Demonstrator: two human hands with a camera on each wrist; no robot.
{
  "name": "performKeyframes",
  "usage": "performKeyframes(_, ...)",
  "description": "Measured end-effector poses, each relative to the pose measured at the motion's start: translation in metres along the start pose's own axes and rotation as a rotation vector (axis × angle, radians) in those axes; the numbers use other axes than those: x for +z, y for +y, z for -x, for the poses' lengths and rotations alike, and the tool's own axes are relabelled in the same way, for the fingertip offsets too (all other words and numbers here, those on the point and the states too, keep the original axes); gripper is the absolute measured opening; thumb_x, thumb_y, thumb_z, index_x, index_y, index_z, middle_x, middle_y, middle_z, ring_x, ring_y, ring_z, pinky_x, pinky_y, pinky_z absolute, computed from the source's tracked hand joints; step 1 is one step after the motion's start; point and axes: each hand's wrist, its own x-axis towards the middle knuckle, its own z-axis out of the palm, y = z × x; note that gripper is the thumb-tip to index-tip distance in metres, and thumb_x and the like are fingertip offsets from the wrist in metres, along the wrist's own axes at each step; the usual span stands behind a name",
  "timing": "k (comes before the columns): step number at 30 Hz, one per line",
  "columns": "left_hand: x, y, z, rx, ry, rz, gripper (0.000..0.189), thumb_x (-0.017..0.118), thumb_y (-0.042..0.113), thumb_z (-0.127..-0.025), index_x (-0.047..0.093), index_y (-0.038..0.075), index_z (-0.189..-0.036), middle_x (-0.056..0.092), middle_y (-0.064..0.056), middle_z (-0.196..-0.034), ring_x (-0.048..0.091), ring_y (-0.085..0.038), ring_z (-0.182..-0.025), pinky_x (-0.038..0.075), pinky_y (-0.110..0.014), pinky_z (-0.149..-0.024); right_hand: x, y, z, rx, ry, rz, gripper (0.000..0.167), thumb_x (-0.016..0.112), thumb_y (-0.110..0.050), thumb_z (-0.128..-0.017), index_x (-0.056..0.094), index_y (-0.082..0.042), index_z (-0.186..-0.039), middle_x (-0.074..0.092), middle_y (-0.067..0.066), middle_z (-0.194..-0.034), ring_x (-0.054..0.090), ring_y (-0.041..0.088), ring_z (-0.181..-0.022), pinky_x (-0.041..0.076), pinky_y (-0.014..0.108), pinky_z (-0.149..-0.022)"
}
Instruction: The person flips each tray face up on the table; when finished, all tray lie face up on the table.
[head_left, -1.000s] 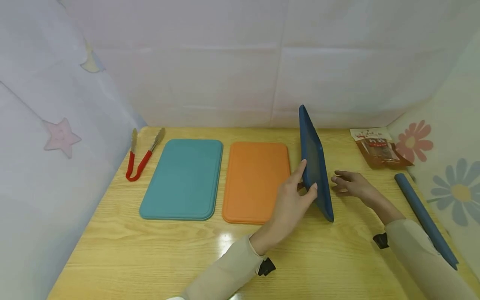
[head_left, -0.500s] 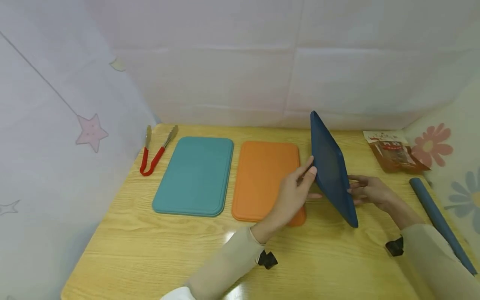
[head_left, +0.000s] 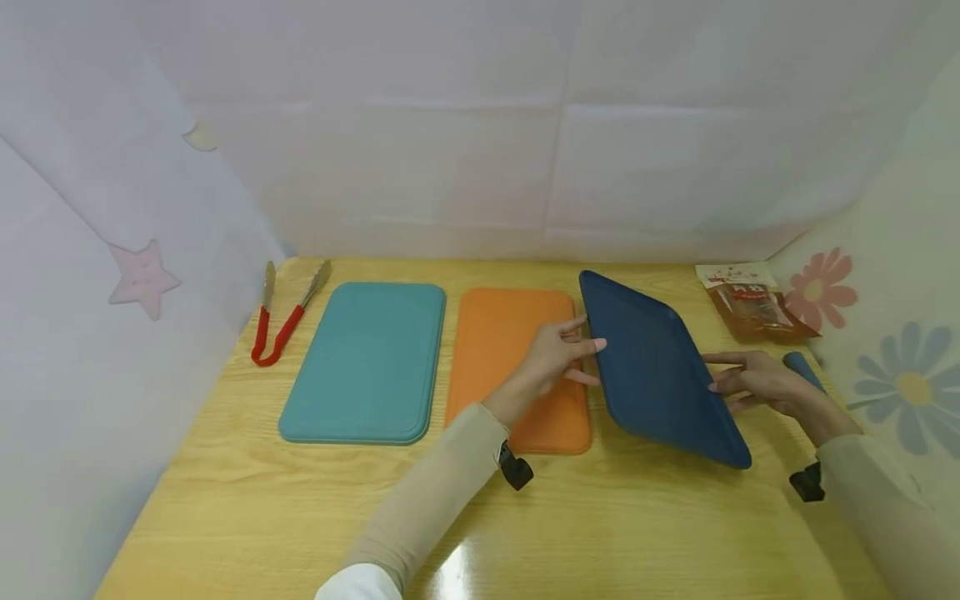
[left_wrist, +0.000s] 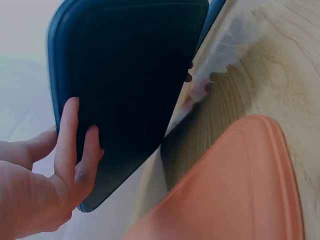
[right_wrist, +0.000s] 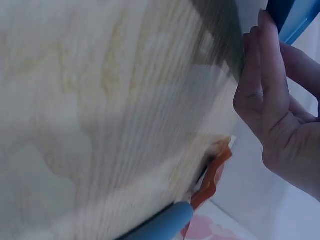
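Note:
A dark blue tray (head_left: 660, 367) with rounded corners is held tilted above the table's right half, its inner face up and its right side lower. My left hand (head_left: 551, 358) pinches its left edge, thumb on the upper face. In the left wrist view, fingers (left_wrist: 67, 145) of that hand lie against the tray's dark underside (left_wrist: 125, 75). At the opposite edge my right hand (head_left: 761, 385) grips the tray, thumb at the rim. An orange tray (head_left: 487, 333) of similar shape lies flat just left of it, partly covered by my left hand and forearm.
Left of the orange tray lies a teal tray (head_left: 363, 362), with red-handled tongs (head_left: 281, 325) beyond it. A reddish-brown food packet (head_left: 753, 304) sits at the back right. Near it a blue roll (head_left: 802, 367) is partly hidden by my right arm. Fabric walls (head_left: 420, 167) surround the table.
The blue tray has tipped from nearly upright to a flatter slant, its face turning upward. My right hand, apart from it at first, has taken hold of its right edge.

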Motion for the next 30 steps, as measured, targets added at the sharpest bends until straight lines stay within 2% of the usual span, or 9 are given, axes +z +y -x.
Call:
performKeyframes(3, -0.001, -0.007, -0.004, -0.058, -0.015, -0.024, 0.066, 0.067, 0.003, -0.09, 0.036, 0.008, -0.148, 0.036, -0.017, -0.15, 0.062, -0.027, -0.112, 0.057, -0.047, -0.069, -0.005, 0.002, 0.0, 0.0, 0.01, 0.047, 0.07, 0.059, -0.007, -0.095, 0.019, 0.006, -0.151, 0.06, 0.023, -0.116, 0.065, 0.022, -0.099, 0.058, 0.043, -0.073)
performKeyframes(6, 0.001, -0.013, -0.01, -0.086, -0.018, -0.056, 0.066, 0.066, 0.001, -0.09, 0.036, 0.006, -0.148, 0.039, -0.014, -0.149, 0.062, -0.028, -0.111, 0.057, -0.046, -0.068, -0.009, 0.003, 0.0, -0.003, 0.037, 0.113, 0.068, 0.058, -0.004, -0.094, 0.021, 0.009, -0.149, 0.063, 0.022, -0.111, 0.065, 0.027, -0.099, 0.058, 0.042, -0.069)
performKeyframes(9, 0.005, -0.02, -0.015, -0.107, -0.016, -0.105, 0.065, 0.064, -0.002, -0.09, 0.036, 0.005, -0.148, 0.045, -0.017, -0.144, 0.064, -0.03, -0.106, 0.057, -0.048, -0.07, -0.013, 0.005, 0.0, -0.006, 0.066, 0.184, 0.067, 0.057, -0.002, -0.093, 0.021, 0.013, -0.147, 0.064, 0.025, -0.108, 0.065, 0.032, -0.098, 0.058, 0.043, -0.066)
performKeyframes(12, 0.008, -0.026, -0.02, -0.11, -0.01, -0.159, 0.064, 0.062, -0.006, -0.091, 0.035, 0.004, -0.149, 0.046, -0.019, -0.142, 0.066, -0.034, -0.099, 0.055, -0.05, -0.073, -0.016, 0.007, -0.001, 0.003, 0.1, 0.232, 0.066, 0.058, -0.001, -0.092, 0.023, 0.015, -0.145, 0.064, 0.029, -0.107, 0.065, 0.035, -0.096, 0.058, 0.043, -0.064)
performKeyframes(16, 0.012, -0.033, -0.025, -0.1, 0.015, -0.214, 0.064, 0.059, -0.01, -0.091, 0.035, 0.002, -0.148, 0.039, -0.018, -0.148, 0.067, -0.034, -0.095, 0.055, -0.052, -0.074, -0.018, 0.008, -0.002, 0.014, 0.126, 0.253, 0.065, 0.058, 0.0, -0.092, 0.023, 0.015, -0.145, 0.063, 0.031, -0.106, 0.066, 0.036, -0.095, 0.058, 0.043, -0.064)
performKeyframes(21, 0.02, -0.038, -0.027, -0.104, 0.074, -0.287, 0.064, 0.058, -0.013, -0.09, 0.035, 0.002, -0.148, 0.046, -0.025, -0.14, 0.067, -0.035, -0.089, 0.056, -0.051, -0.071, -0.019, 0.011, -0.003, 0.018, 0.151, 0.27, 0.065, 0.059, 0.002, -0.091, 0.023, 0.017, -0.143, 0.064, 0.031, -0.102, 0.067, 0.034, -0.088, 0.058, 0.043, -0.063)
performKeyframes(25, 0.027, -0.04, -0.028, -0.103, 0.109, -0.381, 0.062, 0.056, -0.012, -0.091, 0.035, 0.001, -0.148, 0.05, -0.027, -0.135, 0.067, -0.035, -0.085, 0.057, -0.048, -0.067, -0.018, 0.013, -0.004, 0.022, 0.185, 0.289, 0.064, 0.059, 0.003, -0.089, 0.026, 0.018, -0.142, 0.064, 0.033, -0.101, 0.068, 0.031, -0.083, 0.058, 0.043, -0.061)
performKeyframes(30, 0.033, -0.043, -0.033, -0.104, 0.138, -0.479, 0.061, 0.054, -0.011, -0.092, 0.035, 0.0, -0.148, 0.047, -0.026, -0.138, 0.067, -0.034, -0.079, 0.058, -0.045, -0.062, -0.018, 0.014, -0.005, 0.03, 0.217, 0.308, 0.064, 0.059, 0.003, -0.087, 0.028, 0.017, -0.141, 0.063, 0.036, -0.103, 0.068, 0.033, -0.083, 0.058, 0.042, -0.06)
